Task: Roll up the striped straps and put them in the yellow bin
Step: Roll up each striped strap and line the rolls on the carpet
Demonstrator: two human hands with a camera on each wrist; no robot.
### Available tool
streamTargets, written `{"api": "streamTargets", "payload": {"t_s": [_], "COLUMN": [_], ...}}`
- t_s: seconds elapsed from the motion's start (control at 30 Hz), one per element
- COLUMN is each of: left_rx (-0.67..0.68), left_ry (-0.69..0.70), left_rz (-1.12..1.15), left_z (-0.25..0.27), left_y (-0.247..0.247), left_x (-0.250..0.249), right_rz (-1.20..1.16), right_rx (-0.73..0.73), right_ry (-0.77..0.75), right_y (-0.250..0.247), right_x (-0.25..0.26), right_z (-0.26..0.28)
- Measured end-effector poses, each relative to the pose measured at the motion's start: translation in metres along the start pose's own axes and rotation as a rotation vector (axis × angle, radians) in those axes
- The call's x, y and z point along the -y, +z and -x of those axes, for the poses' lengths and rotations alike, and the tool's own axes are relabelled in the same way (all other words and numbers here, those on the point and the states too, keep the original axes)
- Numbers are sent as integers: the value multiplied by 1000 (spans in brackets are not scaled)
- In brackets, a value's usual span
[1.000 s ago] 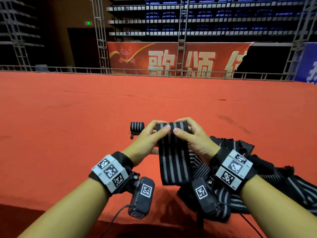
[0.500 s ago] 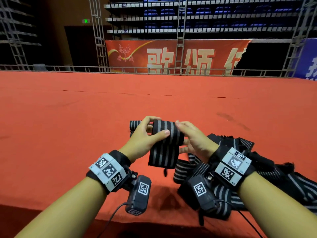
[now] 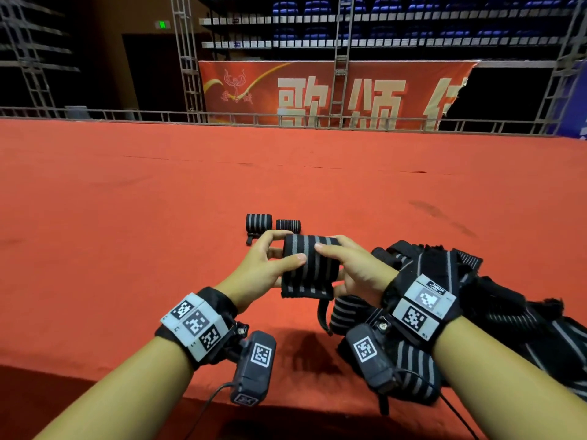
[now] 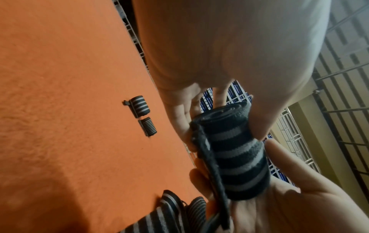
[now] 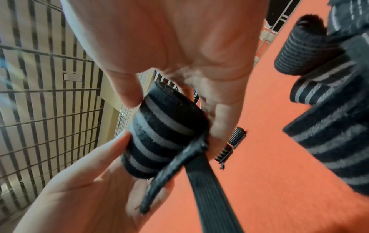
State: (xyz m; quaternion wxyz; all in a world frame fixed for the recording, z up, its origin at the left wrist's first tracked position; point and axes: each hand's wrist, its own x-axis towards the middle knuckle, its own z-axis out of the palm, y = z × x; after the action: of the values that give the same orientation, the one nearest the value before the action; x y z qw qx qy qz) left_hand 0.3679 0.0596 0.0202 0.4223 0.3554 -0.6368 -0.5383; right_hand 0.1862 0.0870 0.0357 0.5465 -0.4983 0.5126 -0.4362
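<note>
head view shows the striped strap (image 3: 309, 265), nearly all rolled, held just above the red carpet (image 3: 127, 217) near its front edge. the left hand (image 3: 263, 268) clamps one end with thumb on top and fingers behind; the right hand (image 3: 352, 268) clamps the other end the same way. a short flap and a thin black tail (image 5: 209, 181) hang below the roll. two finished rolls (image 3: 259, 222) lie side by side just beyond the hands. a loose strap pile (image 3: 508, 312) sits by the right wrist. behind, a red banner (image 3: 333, 93) reads "歌颂".
</note>
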Motion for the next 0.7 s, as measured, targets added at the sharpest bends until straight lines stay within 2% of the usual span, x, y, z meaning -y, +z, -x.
{"api": "streamTargets", "payload": {"t_s": [0.13,0.2,0.27,0.37,0.53,0.7], "left_rx": [-7,-24,-65,-140,-232,-273], "left_ry": [34,26,-43,-126,-141,-274], "left_rz": [-106,-117,-45,53,29,-24], "left_z": [-8,-16,-27,-50,-97,-160], "left_y": [-19,-27,-35,-51,-79,-112], "left_x": [14,20,26,34,55,91], "right_rz": [116,79,4,-67,-12,112], "right_rx": [33,10,-37,-101,-62,-115], "right_ry": [113,53,-20,-43,85,178], "right_y": [14,20,26,37,49,57], "right_x": [-2,-5,-10,-17,-27,-39], "right_z": [-19,-36,-56,-90,-159,-236]}}
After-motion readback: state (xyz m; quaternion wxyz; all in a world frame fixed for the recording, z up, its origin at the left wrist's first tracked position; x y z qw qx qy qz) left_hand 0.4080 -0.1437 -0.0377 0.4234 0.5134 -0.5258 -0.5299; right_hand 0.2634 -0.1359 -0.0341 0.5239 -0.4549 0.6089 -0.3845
